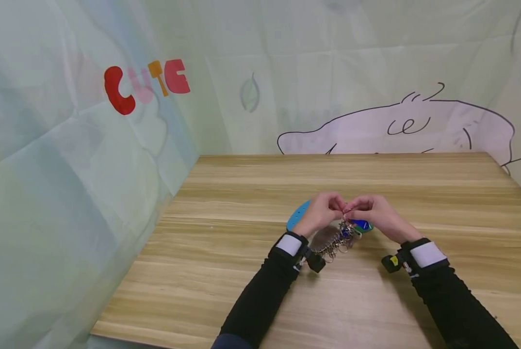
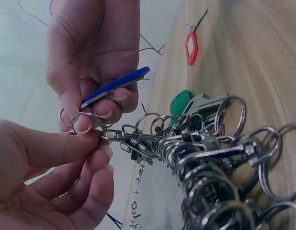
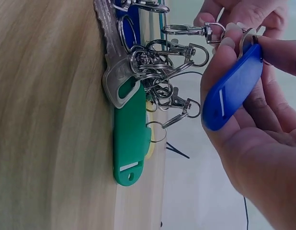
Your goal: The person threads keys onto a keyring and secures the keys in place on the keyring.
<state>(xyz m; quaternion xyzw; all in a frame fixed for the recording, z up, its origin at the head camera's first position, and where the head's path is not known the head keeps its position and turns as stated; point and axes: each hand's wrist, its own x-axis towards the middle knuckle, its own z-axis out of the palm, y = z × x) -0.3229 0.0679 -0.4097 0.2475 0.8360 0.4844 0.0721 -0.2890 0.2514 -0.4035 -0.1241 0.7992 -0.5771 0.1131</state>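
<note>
My two hands meet over a bunch of metal rings and swivel clasps point(image 1: 341, 240) at the middle right of the table. With thumb and fingertips my left hand point(image 1: 321, 212) pinches a swivel clasp point(image 2: 109, 136) at its end. Facing it, my right hand point(image 1: 376, 215) pinches a thin split ring point(image 2: 63, 116) belonging to a blue key tag point(image 3: 234, 88), which lies against the fingers. Ring and clasp meet at the fingertips, partly hidden by them. Below hangs the bunch, with a green key tag point(image 3: 130, 136) and a silver key point(image 3: 118, 72) beside it.
A red key tag point(image 2: 191, 48) with a key lies apart on the wooden table point(image 1: 225, 252). Behind my left hand a light-blue piece with holes point(image 1: 297, 216) shows partly. Printed cloth point(image 1: 225, 97) hangs along the table's back and left sides.
</note>
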